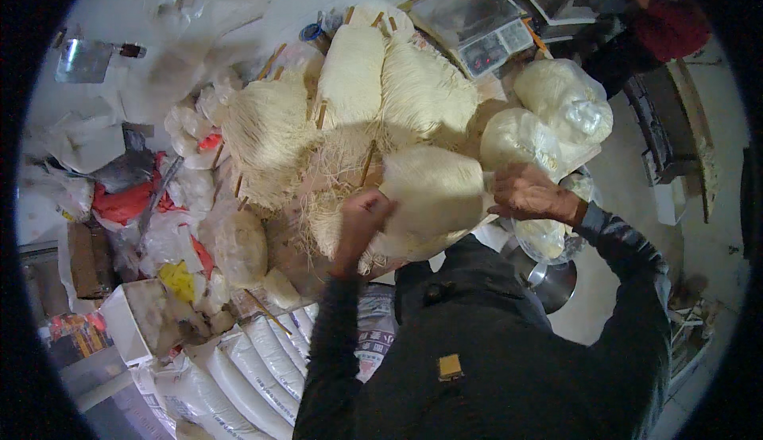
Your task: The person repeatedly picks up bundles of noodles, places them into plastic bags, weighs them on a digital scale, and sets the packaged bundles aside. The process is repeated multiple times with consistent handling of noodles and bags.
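Note:
A pale bundle of fine noodles [438, 186], apparently in clear plastic, lies between my hands at the table's near side and is somewhat blurred. My left hand [365, 222] is curled closed at its left end. At the right end, my right hand [527, 195] grips a narrow, gathered part of it. Beyond my hands, long hanks of noodles [351, 76] are spread with thin wooden sticks [368, 163] through or beside them. Loose broken strands [334, 169] are scattered on the brown tabletop [292, 225] near my left hand.
Bagged noodles [563, 103] are piled at the right, above a metal bowl [554, 285]. Several white sacks [256, 362] lie at the lower left. Plastic bags [191, 189] crowd the left side. A clear-lidded box [468, 14] stands behind. Another person's red sleeve [673, 28] shows upper right.

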Demonstrator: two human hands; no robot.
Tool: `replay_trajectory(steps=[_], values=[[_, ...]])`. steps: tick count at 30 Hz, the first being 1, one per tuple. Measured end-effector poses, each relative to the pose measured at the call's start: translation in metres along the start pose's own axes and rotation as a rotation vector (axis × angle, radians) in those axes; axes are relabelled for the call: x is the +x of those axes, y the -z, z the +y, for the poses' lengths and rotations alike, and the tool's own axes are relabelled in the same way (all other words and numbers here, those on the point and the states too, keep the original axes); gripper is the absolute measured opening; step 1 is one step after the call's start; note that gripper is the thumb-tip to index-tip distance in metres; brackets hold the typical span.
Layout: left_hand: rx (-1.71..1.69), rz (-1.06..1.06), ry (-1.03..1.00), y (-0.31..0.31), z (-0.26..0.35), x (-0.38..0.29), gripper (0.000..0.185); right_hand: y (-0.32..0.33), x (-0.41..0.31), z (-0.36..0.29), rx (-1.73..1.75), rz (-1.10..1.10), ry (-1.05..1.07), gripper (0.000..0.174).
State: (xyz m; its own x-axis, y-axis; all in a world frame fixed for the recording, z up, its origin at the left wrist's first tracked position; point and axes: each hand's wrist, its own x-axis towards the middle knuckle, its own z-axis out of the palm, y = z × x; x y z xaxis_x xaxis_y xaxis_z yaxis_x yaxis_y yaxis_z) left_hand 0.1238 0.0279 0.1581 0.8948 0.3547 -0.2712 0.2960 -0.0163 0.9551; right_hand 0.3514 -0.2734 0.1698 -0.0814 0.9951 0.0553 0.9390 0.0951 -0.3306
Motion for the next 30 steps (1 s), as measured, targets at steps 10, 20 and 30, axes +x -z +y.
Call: replay_trajectory(steps=[10, 20, 30], values=[[0.465, 0.02, -0.024, -0.138, -0.042, -0.025, 0.019, -0.038, 0.003, 0.025, 0.132, 0.089, 0.083, 0.032], [0.665, 0.647, -0.108, -0.053, -0.072, 0.031, 0.027, -0.016, 0.062, 0.014, 0.115, 0.214, 0.248, 0.039], [-0.781, 0.075, 0.127, -0.018, -0.049, 0.039, 0.046, -0.024, 0.074, 0.023, 0.092, 0.191, 0.178, 0.041]])
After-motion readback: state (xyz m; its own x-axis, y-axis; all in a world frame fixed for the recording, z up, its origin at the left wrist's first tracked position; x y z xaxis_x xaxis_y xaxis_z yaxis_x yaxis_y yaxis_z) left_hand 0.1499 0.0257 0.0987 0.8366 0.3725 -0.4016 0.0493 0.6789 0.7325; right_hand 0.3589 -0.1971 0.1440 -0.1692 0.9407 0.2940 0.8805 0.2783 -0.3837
